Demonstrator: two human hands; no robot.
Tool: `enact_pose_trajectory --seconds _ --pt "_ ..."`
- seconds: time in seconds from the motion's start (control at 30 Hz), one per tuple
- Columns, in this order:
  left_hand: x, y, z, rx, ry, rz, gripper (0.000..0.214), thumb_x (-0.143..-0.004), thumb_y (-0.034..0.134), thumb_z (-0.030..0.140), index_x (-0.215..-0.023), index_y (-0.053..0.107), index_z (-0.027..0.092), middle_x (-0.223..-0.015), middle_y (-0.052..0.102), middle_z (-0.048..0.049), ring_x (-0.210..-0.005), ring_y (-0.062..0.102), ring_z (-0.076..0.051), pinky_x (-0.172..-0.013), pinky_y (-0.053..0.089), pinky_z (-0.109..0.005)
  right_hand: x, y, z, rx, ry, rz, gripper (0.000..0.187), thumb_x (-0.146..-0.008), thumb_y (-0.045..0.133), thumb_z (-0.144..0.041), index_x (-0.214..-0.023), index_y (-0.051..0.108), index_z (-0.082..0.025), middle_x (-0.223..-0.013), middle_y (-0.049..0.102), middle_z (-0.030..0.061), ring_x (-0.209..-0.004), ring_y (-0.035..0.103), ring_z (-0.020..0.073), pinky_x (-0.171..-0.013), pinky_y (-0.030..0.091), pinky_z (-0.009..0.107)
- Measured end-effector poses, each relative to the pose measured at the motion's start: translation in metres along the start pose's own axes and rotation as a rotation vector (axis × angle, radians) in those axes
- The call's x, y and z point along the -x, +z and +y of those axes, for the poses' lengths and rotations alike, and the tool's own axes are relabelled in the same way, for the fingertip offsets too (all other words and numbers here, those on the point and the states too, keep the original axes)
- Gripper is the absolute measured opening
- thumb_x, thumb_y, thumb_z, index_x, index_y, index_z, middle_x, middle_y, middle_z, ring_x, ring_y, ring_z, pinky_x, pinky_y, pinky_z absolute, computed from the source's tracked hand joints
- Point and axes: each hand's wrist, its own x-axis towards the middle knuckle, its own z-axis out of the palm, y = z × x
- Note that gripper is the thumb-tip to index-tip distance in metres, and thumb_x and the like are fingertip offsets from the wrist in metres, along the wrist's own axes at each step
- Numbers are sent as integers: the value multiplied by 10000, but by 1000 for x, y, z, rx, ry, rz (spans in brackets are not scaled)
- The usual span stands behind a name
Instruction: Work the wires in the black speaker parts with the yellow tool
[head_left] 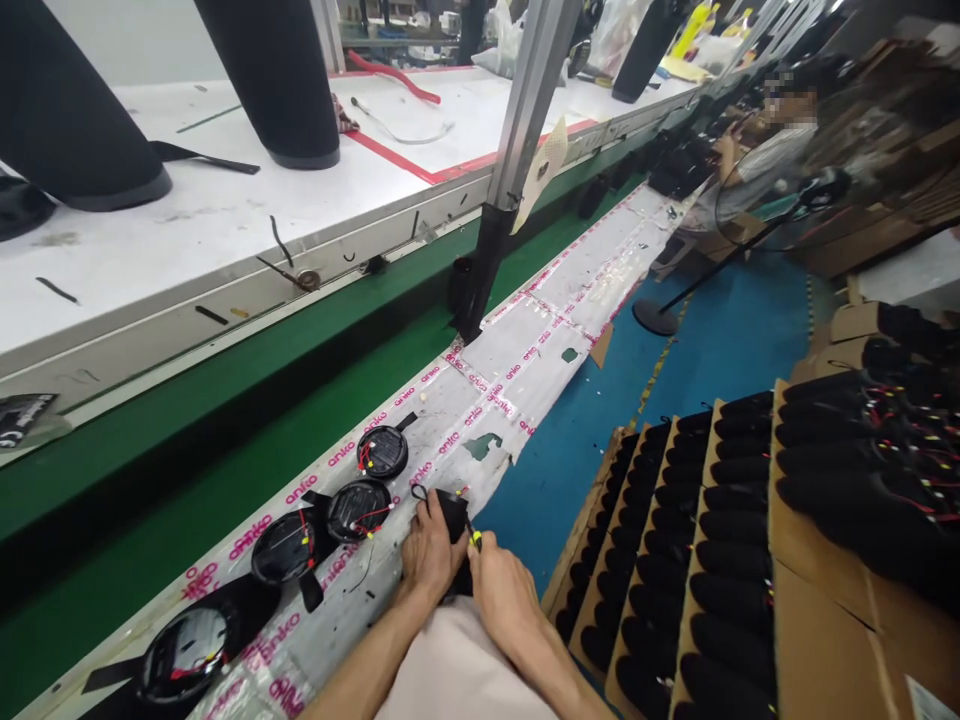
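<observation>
My left hand (429,548) is closed around a black fabric-covered cylinder (452,512) with a small loop at its edge, close to my body. Coloured wire ends show at its top. My right hand (504,588) grips a small tool with a yellow-and-black handle (475,541), its tip against or very near the cylinder's side; the tip is too small to make out. To the left, black round-ended cylinders (382,452) with red wires and straps lie on the plastic-covered ledge (487,385).
A white workbench (420,130) with tall black cylinders (266,80) runs along the left, with a metal post (525,110) at its edge. Cardboard boxes (825,560) of black cylinders stand at the right. A person (772,160) sits farther down the ledge.
</observation>
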Motion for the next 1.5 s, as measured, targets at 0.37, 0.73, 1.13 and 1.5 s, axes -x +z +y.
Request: enact_pose_trajectory --seconds 0.37,0.73,1.13,1.5 --pt "-10 -9 -26 164 52 -73 849 -797 699 418 -1497 293 160 -1251 539 -138 -1246 538 -301 -1024 450 -383 -29 33 26 -13 -140 193 206 -1041 389 -236 -1131 574 -227 -950 733 41 -841 715 199 -639 394 269" --pt "-11 -6 -21 167 42 -126 909 -801 668 439 -1513 216 99 -1343 487 -187 -1287 510 -331 -1018 453 -395 -47 37 31 -3 -246 189 227 -1034 380 -230 -1142 578 -202 -961 716 50 -874 688 194 -708 399 281" --pt "-10 -6 -20 180 23 -135 926 -797 671 435 -1515 204 82 -1348 481 -196 -1300 496 -335 -1043 438 -399 -45 44 24 32 -170 165 256 -1027 362 -182 -1187 561 -180 -989 723 89 -915 706 212 -728 427 283" --pt "-11 -7 -21 184 29 -133 917 -797 681 428 -1510 222 81 -1334 497 -196 -1266 524 -326 -1011 450 -381 -38 29 13 103 -117 102 295 -1032 338 -163 -1210 571 -188 -1019 735 102 -925 725 233 -725 472 293"
